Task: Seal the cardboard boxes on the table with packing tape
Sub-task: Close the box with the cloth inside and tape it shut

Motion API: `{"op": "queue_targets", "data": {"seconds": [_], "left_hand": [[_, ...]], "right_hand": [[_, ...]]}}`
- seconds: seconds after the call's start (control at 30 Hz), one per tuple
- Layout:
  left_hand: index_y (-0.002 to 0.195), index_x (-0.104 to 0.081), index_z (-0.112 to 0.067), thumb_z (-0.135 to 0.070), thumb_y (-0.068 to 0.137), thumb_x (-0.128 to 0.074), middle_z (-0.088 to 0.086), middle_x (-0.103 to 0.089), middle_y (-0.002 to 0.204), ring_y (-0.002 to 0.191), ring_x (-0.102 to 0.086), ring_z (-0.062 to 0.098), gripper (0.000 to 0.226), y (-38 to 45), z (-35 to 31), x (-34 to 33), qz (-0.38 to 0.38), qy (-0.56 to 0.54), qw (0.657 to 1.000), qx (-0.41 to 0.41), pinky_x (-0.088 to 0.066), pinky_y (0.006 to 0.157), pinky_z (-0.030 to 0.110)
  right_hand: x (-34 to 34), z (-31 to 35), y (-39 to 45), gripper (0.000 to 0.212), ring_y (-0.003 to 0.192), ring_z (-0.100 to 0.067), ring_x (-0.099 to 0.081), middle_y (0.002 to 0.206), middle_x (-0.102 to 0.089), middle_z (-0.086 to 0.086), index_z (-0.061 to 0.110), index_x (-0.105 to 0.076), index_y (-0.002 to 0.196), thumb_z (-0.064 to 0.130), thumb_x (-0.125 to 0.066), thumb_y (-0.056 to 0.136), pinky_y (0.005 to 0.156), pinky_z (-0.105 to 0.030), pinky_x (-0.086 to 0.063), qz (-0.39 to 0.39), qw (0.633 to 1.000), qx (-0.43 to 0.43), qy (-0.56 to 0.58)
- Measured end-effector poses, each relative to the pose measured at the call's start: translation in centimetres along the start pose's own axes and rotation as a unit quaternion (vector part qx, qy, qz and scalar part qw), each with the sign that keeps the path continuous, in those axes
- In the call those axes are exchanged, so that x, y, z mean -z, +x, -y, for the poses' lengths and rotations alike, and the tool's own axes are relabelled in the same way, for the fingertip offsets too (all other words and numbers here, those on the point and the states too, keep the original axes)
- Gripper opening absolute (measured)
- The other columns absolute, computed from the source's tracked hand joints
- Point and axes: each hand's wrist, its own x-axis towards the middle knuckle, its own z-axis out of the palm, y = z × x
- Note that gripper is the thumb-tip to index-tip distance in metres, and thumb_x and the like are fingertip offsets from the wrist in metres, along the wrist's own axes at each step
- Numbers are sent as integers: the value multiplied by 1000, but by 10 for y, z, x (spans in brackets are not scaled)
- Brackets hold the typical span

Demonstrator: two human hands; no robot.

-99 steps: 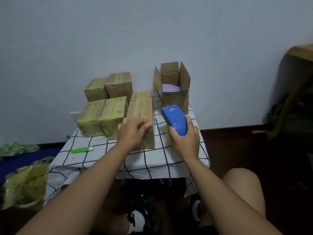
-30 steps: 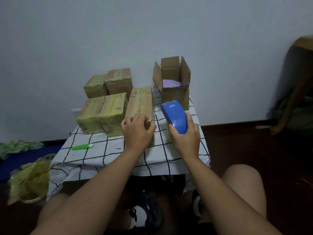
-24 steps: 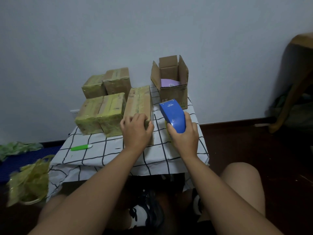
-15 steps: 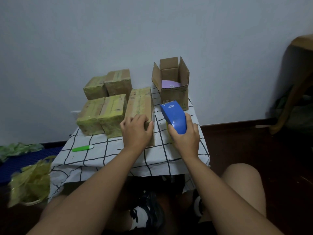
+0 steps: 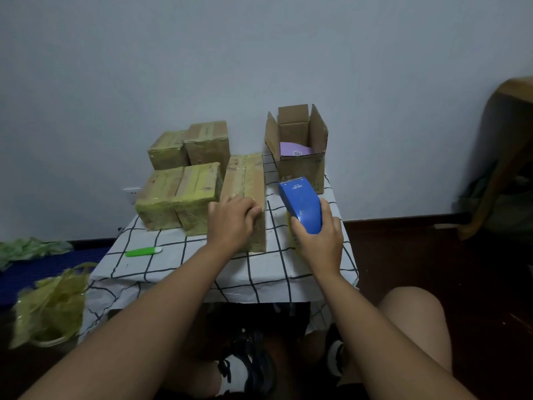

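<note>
Pale grey wall is filling the upper half of my view, and below it a small table (image 5: 161,267) is sitting under a white cloth printed with a thin black grid, its edge hanging creased toward me. I am resting my left hand (image 5: 230,223) on the near end of a long, flat cardboard box (image 5: 245,180) that is lying lengthwise at the table's middle; its top is glossy with clear tape, and my fingers are curling loosely over the near top edge, pressing down. My right hand (image 5: 315,243) is gripping a blue tape dispenser (image 5: 301,204), smooth plastic and wedge-shaped, fingers and thumb wrapping its sides; it is standing just right of the long box, apart from it, with a yellowish roll showing beneath.

To the left, two squat boxes (image 5: 176,197) are sitting side by side, wrapped in shiny yellow-green tape, touching the long box. Behind them two more taped boxes (image 5: 193,145) are standing against the wall. At the back right an open box (image 5: 300,157) is standing with all flaps up and something lilac lying inside; the dispenser's tip is overlapping its front face in my view. A green marker-like stick (image 5: 143,251) is lying on the cloth near the left edge. Crumpled yellowish plastic wrap (image 5: 49,310) is piling on the floor at the left, and a wooden piece of furniture (image 5: 501,157) is blurring at the right.
</note>
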Motion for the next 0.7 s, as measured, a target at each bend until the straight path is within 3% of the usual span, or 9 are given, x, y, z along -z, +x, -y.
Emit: {"op": "queue_targets", "data": {"seconds": [0.17,0.33,0.47,0.6,0.7], "left_hand": [[113,-65,-31,-35,98,-52,-10,-66,107,100,-53,20,20,-10,17,1,-5,28,996,-85,-32,78,38],[101,-70,-24,-23,90,-67,-7,-70,100,90,-57,25,11,-8,9,-5,-33,29,996,-81,-28,74,35],[106,-71,-23,-29,91,-67,-6,-73,102,91,-58,25,17,-5,5,-6,-34,-3,997,-71,-27,74,33],[97,-72,-18,-31,88,-70,-2,-70,105,94,-60,25,16,-5,18,-9,-47,-22,995,-87,-33,74,32],[101,-74,-15,-37,91,-58,3,-65,117,100,-59,23,29,-1,26,-9,-28,-64,990,-120,-42,79,33]], "right_hand": [[0,1,-1,76,97,-18,-52,110,-49,-2,38,-34,151,51,-68,84,77,-30,-42,-2,1000,-1,5],[0,2,-1,74,97,-18,-52,111,-49,-2,37,-36,150,48,-70,85,78,-30,-44,-10,1000,2,8],[1,2,-2,75,100,-17,-52,113,-48,0,37,-36,150,48,-70,84,80,-31,-46,-11,1000,10,14],[0,1,-4,75,99,-13,-50,113,-44,4,35,-38,150,45,-73,84,79,-28,-42,-20,999,10,24],[0,0,-4,74,97,-11,-49,110,-43,5,35,-39,149,42,-74,84,78,-27,-42,-32,999,1,29]]}}
